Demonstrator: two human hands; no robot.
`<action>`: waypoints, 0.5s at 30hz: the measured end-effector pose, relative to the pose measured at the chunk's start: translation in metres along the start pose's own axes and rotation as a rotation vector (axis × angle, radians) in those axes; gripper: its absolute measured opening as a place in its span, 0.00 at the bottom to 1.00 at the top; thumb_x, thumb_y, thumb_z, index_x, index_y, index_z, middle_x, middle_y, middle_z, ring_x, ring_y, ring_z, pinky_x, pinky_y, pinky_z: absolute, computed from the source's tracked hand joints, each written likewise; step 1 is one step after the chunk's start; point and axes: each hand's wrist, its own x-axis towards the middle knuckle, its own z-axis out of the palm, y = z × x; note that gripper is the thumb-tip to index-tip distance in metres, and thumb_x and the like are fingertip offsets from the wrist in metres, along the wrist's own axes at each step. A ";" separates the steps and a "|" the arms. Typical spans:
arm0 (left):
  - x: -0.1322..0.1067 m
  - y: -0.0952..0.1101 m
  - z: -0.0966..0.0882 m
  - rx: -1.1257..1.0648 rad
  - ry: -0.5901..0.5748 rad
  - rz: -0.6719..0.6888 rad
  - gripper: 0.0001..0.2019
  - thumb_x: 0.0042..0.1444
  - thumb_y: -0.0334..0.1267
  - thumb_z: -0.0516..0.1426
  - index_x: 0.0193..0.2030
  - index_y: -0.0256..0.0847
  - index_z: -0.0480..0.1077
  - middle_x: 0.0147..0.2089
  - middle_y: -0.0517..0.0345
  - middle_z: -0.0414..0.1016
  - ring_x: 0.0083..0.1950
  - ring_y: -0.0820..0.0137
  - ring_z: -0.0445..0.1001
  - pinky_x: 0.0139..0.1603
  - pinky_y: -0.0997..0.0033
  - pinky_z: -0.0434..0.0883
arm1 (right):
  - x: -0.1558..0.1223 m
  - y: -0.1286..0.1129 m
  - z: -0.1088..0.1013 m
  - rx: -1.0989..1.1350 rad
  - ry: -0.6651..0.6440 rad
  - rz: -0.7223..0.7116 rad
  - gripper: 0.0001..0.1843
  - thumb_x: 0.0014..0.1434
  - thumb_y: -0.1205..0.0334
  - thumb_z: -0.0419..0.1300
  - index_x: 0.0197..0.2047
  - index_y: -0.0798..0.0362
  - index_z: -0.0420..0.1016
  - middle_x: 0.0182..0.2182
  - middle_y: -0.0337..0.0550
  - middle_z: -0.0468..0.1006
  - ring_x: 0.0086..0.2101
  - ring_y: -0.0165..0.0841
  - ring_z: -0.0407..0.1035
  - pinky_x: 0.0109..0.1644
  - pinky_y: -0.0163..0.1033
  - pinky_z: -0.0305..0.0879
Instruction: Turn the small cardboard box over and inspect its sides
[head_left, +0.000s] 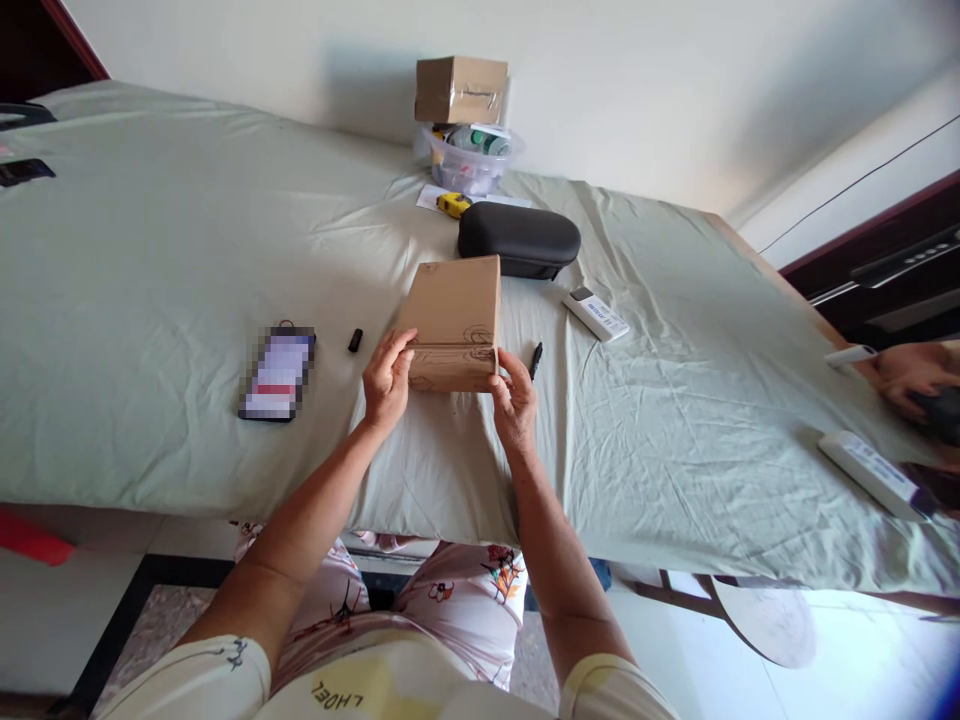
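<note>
A brown cardboard box (454, 300) with dark printed marks rests in front of me on the cloth-covered table, its flap side facing me. My left hand (388, 385) grips the box's near left edge, thumb in front and fingers on top. At the near right corner, my right hand (515, 405) has its thumb and fingers closed on the box. A small black object (355, 340) lies left of my left hand. Just right of my right hand is a black pen (536, 360). The underside of the box is hidden.
A phone (277, 375) with a blurred screen lies to the left. Behind the box are a black case (517, 238), a yellow object (454, 205) and a plastic basket (469, 168) topped by another carton (461, 90). White devices (596, 314) and another person's hand (919, 375) are at right.
</note>
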 end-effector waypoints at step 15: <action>-0.003 0.003 0.003 -0.019 -0.042 -0.059 0.28 0.70 0.61 0.56 0.67 0.44 0.72 0.65 0.43 0.79 0.64 0.58 0.80 0.58 0.62 0.80 | -0.006 0.007 0.008 -0.073 0.031 0.102 0.33 0.59 0.36 0.69 0.60 0.46 0.74 0.54 0.50 0.80 0.48 0.41 0.76 0.56 0.53 0.77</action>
